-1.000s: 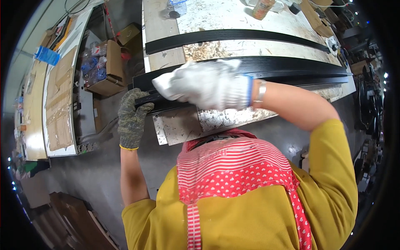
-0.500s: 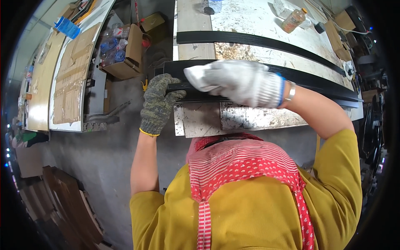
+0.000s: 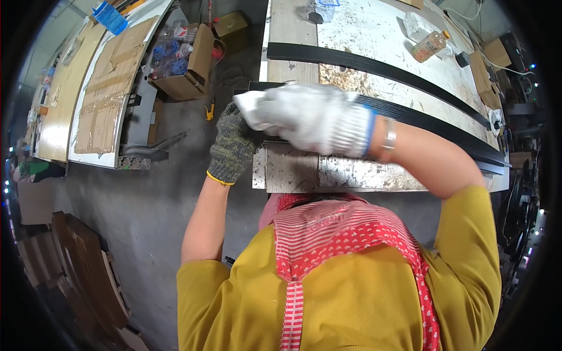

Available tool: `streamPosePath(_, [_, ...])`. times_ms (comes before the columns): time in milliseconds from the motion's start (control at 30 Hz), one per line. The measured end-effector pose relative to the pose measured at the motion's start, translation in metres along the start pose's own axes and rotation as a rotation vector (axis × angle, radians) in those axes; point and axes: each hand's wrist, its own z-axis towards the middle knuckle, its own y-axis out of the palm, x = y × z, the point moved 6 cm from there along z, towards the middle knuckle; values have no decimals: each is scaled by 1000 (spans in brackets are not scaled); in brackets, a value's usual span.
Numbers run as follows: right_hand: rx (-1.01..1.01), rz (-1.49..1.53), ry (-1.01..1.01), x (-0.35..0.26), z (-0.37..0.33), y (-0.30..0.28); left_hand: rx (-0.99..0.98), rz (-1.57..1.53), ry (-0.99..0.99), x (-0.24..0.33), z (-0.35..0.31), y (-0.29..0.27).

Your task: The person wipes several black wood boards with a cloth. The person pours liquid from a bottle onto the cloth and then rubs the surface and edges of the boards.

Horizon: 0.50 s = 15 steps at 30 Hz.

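Observation:
My left hand [image 3: 233, 146], in a dark green-grey knitted glove, is closed round the left end of a long black strip [image 3: 433, 121]; its fingertips are partly hidden. Across it lies my right hand [image 3: 313, 120], in a white knitted glove and slightly blurred. It is closed on a folded white cloth [image 3: 248, 110], whose corner sticks out beside the left glove. More than one black length seems to lie side by side under the hands, but the gloves cover part of them. Farther back, a separate black strip [image 3: 374, 65] rests across the stained white worktable [image 3: 374, 172].
A juice bottle [image 3: 430, 47] and a clear plastic wrap [image 3: 417, 26] stand at the table's back right. Left of the table, a cardboard box [image 3: 193, 76] holds several empty bottles. Another bench [image 3: 64, 111] carries flattened cardboard [image 3: 114, 93] and a blue bottle [image 3: 110, 19].
My right hand has slid left along the black strip with the white cloth, up against my left hand. The left hand keeps its grip. The whole view has shifted slightly.

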Motion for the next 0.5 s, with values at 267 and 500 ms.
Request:
streamPosePath(267, [-225,-209,150,-8,-7,-12,44,297,300,13,-3,-4])
streamPosePath(500, [-88,-139,112,2,-16,-16,102,356,421,17,-4,-5])
